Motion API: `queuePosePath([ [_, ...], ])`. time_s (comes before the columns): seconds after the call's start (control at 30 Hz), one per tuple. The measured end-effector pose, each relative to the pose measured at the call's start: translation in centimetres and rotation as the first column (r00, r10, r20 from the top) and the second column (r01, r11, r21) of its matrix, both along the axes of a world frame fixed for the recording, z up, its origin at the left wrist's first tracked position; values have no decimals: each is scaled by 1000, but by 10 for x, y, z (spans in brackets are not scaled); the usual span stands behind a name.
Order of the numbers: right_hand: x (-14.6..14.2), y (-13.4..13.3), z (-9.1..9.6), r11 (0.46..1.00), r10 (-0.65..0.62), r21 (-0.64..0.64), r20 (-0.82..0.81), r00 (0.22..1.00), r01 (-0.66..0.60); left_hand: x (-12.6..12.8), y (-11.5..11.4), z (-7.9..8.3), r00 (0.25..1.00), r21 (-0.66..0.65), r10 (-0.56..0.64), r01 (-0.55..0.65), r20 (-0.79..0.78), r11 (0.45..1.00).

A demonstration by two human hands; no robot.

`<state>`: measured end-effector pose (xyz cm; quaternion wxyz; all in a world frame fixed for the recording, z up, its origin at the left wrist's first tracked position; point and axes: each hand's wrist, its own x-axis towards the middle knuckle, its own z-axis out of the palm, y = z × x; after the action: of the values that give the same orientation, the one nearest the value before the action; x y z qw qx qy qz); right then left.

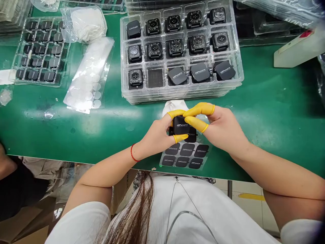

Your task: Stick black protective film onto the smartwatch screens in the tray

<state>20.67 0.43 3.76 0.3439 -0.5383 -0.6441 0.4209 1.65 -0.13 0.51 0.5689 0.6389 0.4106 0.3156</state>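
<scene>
at the front edge of the green bench mat [76, 135], both hands are up off the surface, closed in a pinch on a black square hifuture-marked piece [181, 124] held between them. the left hand [154, 135], red string [132, 152] at its wrist, grips the piece from the left side, and the right hand [220, 130] closes on its right edge. yellow finger cots [200, 109] cover the fingertips. holding by the edges like this looks like the clean way, keeping the printed face uncovered and the piece square. a second black piece [190, 136] sits just under it, partly hidden. right below lies a sheet of black hifuture labels [184, 156], and a white cloth [175, 108] lies just behind the hands. farther out is a clear plastic tray [177, 96] of black watch bodies [175, 47], some with black hifuture caps [200, 72]. to the left are a second tray of black pieces [15, 79], a bag of clear round discs [88, 74] and a bag of white material [83, 23].
</scene>
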Motion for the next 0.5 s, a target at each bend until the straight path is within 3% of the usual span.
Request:
queuePosePath([
  [0.1,-1,-3,-5,966,10,248,226,974,-68,1,-2,0,1000,-22,-10,10,13,1000],
  [0.17,-4,-1,-1,958,90,244,241,966,-150,1,-2,1,999,-30,-12,13,42,999],
  [0.23,-9,10,8,966,102,220,170,980,-138,1,-2,4,998,-58,2,2,70,998],
  [0.37,-30,58,25,928,-72,369,57,996,46,-3,2,11,999,-90,21,-18,28,996],
  [0.5,-61,114,16,885,-70,455,338,939,-97,-6,2,12,994,-10,-108,108,-22,994],
])
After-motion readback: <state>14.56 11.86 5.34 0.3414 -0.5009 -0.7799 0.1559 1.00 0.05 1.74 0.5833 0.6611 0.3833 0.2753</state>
